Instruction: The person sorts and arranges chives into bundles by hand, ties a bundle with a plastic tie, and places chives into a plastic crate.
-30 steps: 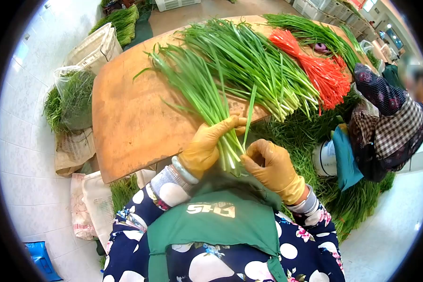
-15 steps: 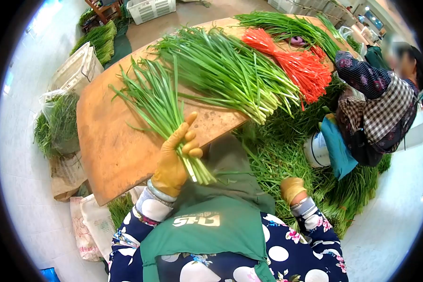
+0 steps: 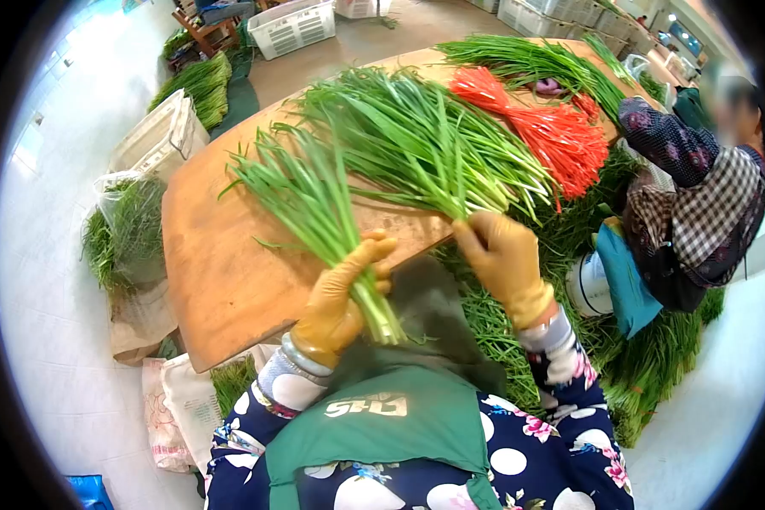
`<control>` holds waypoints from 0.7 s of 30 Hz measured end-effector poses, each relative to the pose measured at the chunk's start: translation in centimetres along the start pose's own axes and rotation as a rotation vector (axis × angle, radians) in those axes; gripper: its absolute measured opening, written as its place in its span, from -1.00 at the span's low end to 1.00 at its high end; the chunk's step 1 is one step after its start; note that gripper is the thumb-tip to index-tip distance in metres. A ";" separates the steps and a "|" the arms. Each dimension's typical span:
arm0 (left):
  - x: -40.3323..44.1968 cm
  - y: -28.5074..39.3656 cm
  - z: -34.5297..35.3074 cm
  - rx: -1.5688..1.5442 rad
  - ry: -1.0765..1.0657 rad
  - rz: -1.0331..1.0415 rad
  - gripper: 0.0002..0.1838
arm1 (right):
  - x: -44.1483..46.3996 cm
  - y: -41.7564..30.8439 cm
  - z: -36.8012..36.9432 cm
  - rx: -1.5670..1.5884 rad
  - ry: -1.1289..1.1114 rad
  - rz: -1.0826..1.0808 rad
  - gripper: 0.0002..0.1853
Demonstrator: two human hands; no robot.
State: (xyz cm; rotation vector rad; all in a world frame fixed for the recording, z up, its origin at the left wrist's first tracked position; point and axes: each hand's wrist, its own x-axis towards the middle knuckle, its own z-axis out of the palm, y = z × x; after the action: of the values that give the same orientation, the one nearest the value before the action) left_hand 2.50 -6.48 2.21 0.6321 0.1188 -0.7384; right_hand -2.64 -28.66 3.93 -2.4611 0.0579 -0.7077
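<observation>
My left hand (image 3: 342,299), in a yellow glove, is wrapped round a bunch of garlic chives (image 3: 302,195). The pale cut ends stick out below the fist, and the green leaves spread over the wooden table (image 3: 221,289). At the table's front edge my gloved right hand (image 3: 506,265) has its thumb and fingers pinched on the stem ends of some chives in the larger pile (image 3: 425,140). How many stems are between those fingers is hidden. Beside the pile lies a fan of red ties (image 3: 552,140).
More chives (image 3: 535,64) lie at the table's far end. Loose greens (image 3: 497,331) cover the floor on the right, near a white bucket (image 3: 588,285) and a seated person (image 3: 697,195). White crates (image 3: 157,136) and a bag of greens (image 3: 127,225) stand at left.
My right hand has risen from beside my lap to the table edge and closed on stems of the pile. My left hand keeps its bunch, now lower and slightly right.
</observation>
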 end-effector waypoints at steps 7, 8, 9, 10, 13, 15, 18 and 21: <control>1.5 -3.3 -0.4 0.187 -0.012 0.022 -0.73 | -5.2 -2.0 1.3 0.075 -0.028 -0.272 -0.87; 1.7 -3.9 -0.3 0.130 -0.030 0.034 -0.73 | -5.8 -2.0 1.2 0.119 -0.016 -0.259 -0.89; 1.6 -4.0 -0.3 0.126 -0.032 0.032 -0.73 | -6.4 -1.9 1.2 0.164 -0.005 -0.245 -0.90; 1.3 -4.0 -0.2 0.161 -0.030 0.036 -0.73 | -7.2 -1.7 1.1 0.161 -0.007 -0.243 -0.90; 0.7 -3.5 0.1 0.114 -0.002 0.077 -0.72 | -9.8 0.4 0.2 0.347 0.025 0.247 -0.86; 0.1 -2.3 -0.1 -0.018 -0.012 0.091 -0.71 | -10.6 2.9 -1.5 0.100 -0.116 0.328 -0.83; -1.2 -0.7 -1.3 -0.178 -0.055 0.017 -0.70 | -11.6 7.2 -3.8 -0.577 -0.661 0.371 -0.72; -1.5 -0.5 -3.0 -0.264 -0.128 -0.058 -0.66 | -8.1 5.1 -4.4 -0.401 -0.232 0.097 -0.78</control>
State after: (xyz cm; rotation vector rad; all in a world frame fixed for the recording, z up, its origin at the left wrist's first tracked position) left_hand 1.40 -4.11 0.00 0.3304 0.1144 -0.8012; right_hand -11.23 -33.60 0.43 -2.8833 0.2505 -0.3928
